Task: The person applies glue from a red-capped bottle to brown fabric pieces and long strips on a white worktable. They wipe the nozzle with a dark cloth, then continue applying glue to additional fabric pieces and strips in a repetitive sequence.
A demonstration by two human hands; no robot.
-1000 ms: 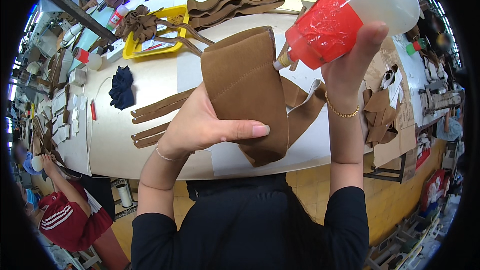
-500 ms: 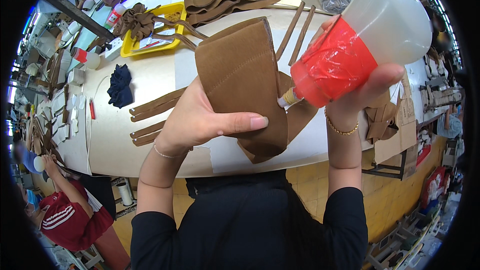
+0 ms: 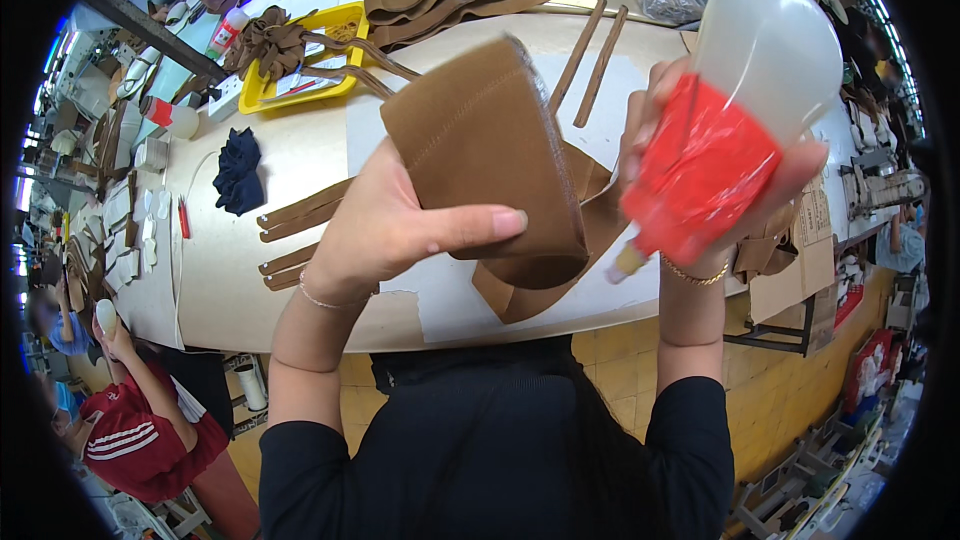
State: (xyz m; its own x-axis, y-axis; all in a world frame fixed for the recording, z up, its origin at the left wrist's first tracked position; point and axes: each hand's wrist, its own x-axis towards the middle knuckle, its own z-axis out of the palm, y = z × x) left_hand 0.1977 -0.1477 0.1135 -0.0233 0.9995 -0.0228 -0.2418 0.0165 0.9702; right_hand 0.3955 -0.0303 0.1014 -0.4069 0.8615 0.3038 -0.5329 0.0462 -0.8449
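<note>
The folded brown suede piece (image 3: 480, 155) is up off the counter (image 3: 300, 240) in the left hand (image 3: 395, 225), fingers clamped around it with the thumb across the front, so its lower fold faces the nozzle. The right hand (image 3: 700, 190) has its fingers wrapped tight on a squeeze bottle (image 3: 730, 130) (red-wrapped, clear-bottomed), tipped nozzle-down just beside that fold. Behind lie loose brown strips (image 3: 300, 210), a dark blue rag (image 3: 238, 172) and a yellow tray (image 3: 300, 50) of straps.

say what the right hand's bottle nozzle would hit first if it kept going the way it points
Probably the brown suede piece in the left hand: the bottle in the right hand tips its nozzle down-left toward that piece's lower edge, though depth is unclear.
</note>
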